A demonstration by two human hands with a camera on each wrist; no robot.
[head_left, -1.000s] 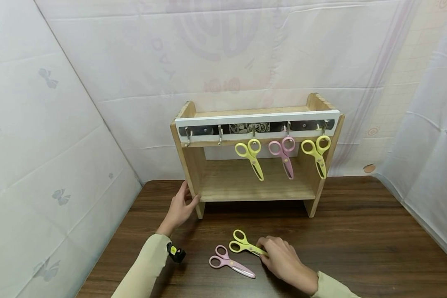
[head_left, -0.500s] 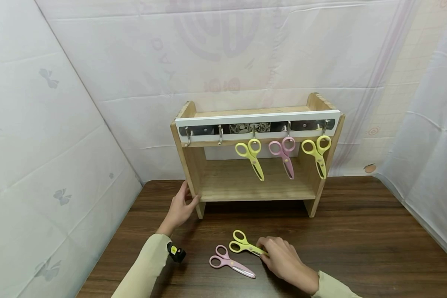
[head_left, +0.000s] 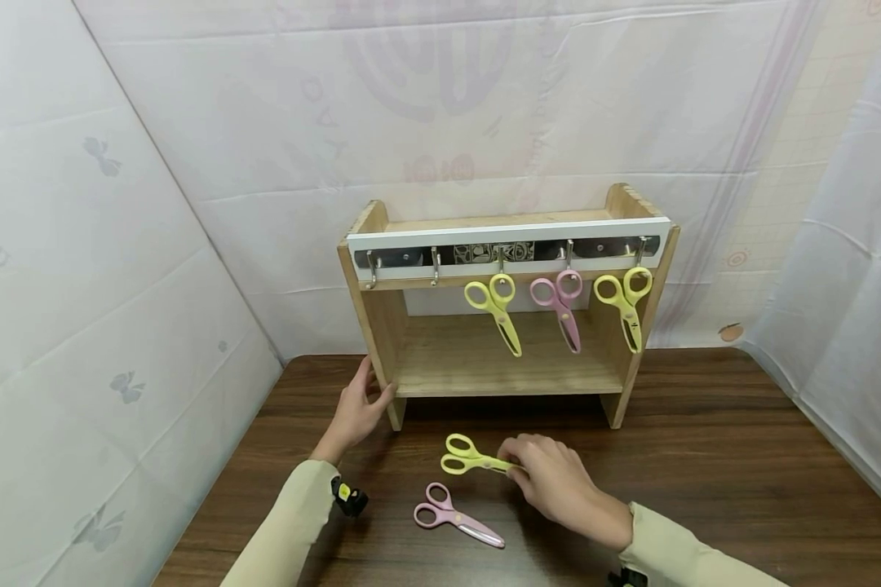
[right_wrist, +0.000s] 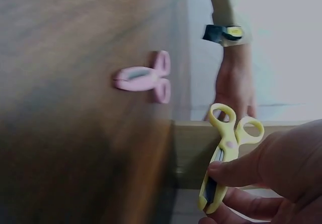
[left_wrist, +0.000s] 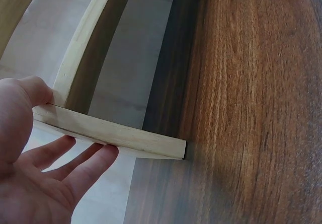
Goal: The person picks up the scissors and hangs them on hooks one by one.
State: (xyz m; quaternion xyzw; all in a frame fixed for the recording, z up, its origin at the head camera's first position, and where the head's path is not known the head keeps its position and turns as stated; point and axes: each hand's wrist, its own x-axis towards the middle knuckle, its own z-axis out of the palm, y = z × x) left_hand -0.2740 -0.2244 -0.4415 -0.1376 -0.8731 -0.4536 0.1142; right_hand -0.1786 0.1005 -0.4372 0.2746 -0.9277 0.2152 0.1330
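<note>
you had a dark brown wood-grain table (head_left: 734, 456) in front of you, and directly on it lay pink scissors (head_left: 458, 518), handle loops toward your left and blades toward your right. behind them, upright on the table, stood a pale wooden shelf (head_left: 506, 379). along its front ran a white hook rail (head_left: 514, 235), from which yellow scissors (head_left: 502, 317), purple-pink scissors (head_left: 563, 315) and a second yellow pair (head_left: 629, 314) hung, blades down.

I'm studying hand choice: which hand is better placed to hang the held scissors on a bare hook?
Probably the right hand: it pinches the yellow scissors by the blades, leaving the handles free. The left hand holds the shelf.
</note>
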